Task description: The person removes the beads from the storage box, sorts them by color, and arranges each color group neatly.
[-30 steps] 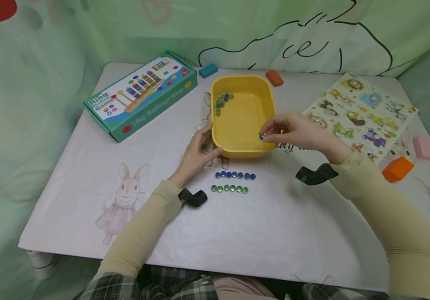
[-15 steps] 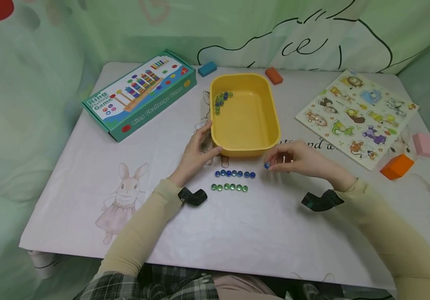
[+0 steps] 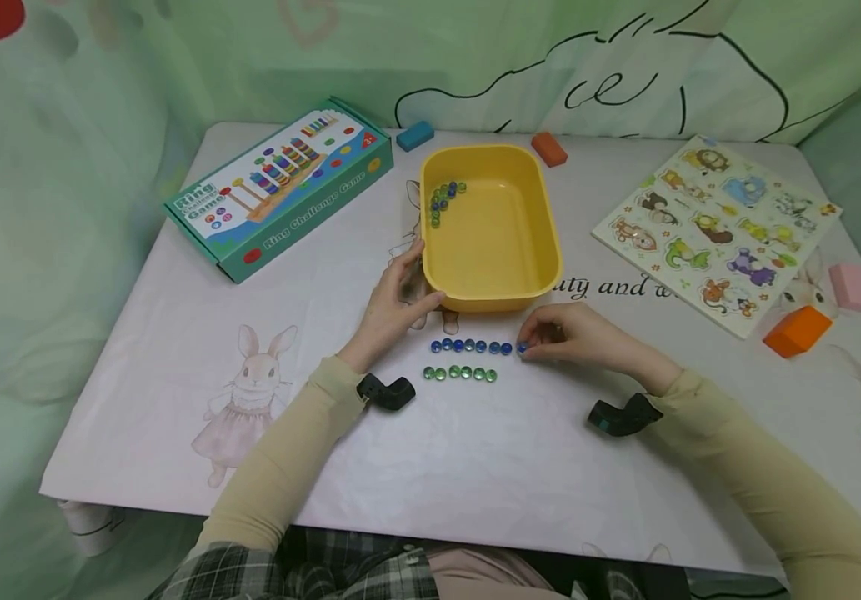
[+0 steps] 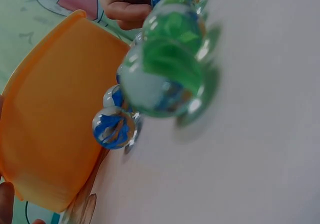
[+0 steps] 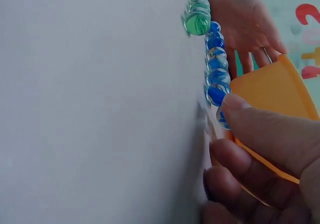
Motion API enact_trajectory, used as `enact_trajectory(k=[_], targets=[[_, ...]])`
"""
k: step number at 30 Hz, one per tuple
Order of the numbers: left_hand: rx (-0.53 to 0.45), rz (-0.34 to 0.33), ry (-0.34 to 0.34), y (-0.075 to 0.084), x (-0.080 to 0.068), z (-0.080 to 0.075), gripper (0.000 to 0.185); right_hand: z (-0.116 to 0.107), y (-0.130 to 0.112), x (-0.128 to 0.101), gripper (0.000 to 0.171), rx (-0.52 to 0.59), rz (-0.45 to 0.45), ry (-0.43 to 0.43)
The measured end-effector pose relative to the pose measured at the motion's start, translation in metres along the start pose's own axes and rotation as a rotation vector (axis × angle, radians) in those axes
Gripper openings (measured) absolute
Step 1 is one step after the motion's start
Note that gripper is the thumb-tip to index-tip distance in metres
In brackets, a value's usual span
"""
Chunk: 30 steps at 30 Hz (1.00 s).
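In the head view, my right hand [image 3: 578, 337] pinches a blue marble [image 3: 523, 347] between thumb and fingers at the right end of a row of blue marbles [image 3: 481, 347]. A shorter row of green marbles [image 3: 467, 372] lies parallel, nearer to me. My left hand [image 3: 391, 310] rests at the near-left corner of a yellow tub [image 3: 493, 305], its fingers along the side and thumb at the front rim. Inside the tub, blue and green marbles [image 3: 443, 198] cluster at the left. The right wrist view shows the right thumb [image 5: 265, 129] against the held marble [image 5: 223, 118], partly hidden.
A green Ring Challenge Game box [image 3: 280, 190] stands back left. Behind the tub are a blue block [image 3: 415, 136] and a red-orange block [image 3: 549, 150]. An animal puzzle board [image 3: 718, 233] lies at right, with an orange block [image 3: 798, 332] and a pink block [image 3: 853, 287] beside it.
My right hand has come out of the tub over its near-right corner with the blue marble and moved down to the end of the blue row. The left hand stays at the tub.
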<state>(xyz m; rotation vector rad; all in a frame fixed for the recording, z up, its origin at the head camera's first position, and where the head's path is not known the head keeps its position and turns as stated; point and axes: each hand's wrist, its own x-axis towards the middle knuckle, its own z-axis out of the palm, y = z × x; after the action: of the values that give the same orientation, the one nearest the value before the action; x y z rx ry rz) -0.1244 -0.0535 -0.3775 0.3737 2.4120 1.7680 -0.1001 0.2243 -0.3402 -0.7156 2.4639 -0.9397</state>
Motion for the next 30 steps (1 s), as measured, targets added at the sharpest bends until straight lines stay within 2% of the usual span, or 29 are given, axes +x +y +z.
enact_trajectory(k=[12,17,23,30], targets=[[-0.01,0.004,0.0,0.002,-0.001,0.0,0.071,0.005,-0.003,0.004,0.01,-0.061,-0.003,0.01],[-0.011,0.009,-0.002,0.002,-0.001,0.0,0.072,0.003,-0.004,0.005,0.013,-0.08,-0.001,-0.016],[-0.007,0.006,0.001,0.002,-0.001,0.0,0.072,-0.011,-0.012,0.006,0.017,-0.141,-0.017,-0.101],[-0.004,-0.002,-0.003,0.002,0.0,0.0,0.071,-0.031,-0.037,0.009,0.023,-0.155,-0.08,-0.289]])
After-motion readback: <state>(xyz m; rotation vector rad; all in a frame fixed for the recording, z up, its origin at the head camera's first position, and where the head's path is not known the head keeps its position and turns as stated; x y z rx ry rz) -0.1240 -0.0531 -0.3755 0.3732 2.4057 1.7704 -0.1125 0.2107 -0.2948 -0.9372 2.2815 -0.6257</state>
